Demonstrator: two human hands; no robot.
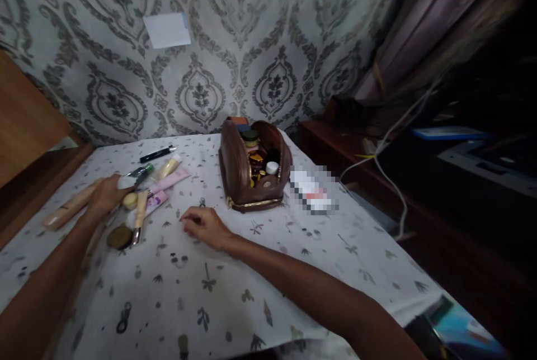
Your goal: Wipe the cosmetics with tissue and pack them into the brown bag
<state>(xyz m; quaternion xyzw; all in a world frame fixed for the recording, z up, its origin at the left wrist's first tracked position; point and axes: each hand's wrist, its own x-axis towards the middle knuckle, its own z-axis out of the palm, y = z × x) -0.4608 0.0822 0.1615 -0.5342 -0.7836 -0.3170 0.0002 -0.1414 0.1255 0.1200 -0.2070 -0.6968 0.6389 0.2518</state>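
Observation:
My left hand (106,195) is at the pile of cosmetics on the left, its fingers around a clear tube with a green end (140,173). Pink tubes (170,180), a beige tube (140,212), a small yellowish jar (130,200) and a round dark-lidded jar (119,236) lie beside it. Curled fingers show on my right hand (205,227), resting low over the cloth; whether anything is between them is too small to tell. Behind it, a brown bag (235,161) stands unzipped, with jars and bottles inside, among them a white-capped one (272,167).
A black pen-like item (157,154) lies behind the cosmetics. Right of the bag is a blurred-out flat object (314,191). The patterned wall stands behind the table (235,293); white cables (388,178) hang at the right.

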